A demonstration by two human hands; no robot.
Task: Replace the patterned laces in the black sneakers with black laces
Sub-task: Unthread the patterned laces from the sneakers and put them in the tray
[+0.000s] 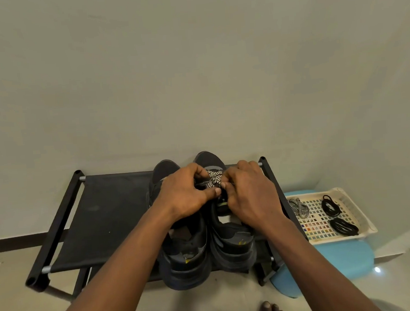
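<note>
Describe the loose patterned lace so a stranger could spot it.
Look right of the black shoe rack to the cream tray. The patterned lace lies at its left end, speckled black and white; the two coils beside it are plain black.

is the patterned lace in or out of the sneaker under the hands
In: the patterned lace crosses the sneaker near its toe, pinched by the left hand and right hand.

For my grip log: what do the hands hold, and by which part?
The left hand and the right hand both pinch the patterned lace, at its crossed part over the tongue of the sneaker.
</note>
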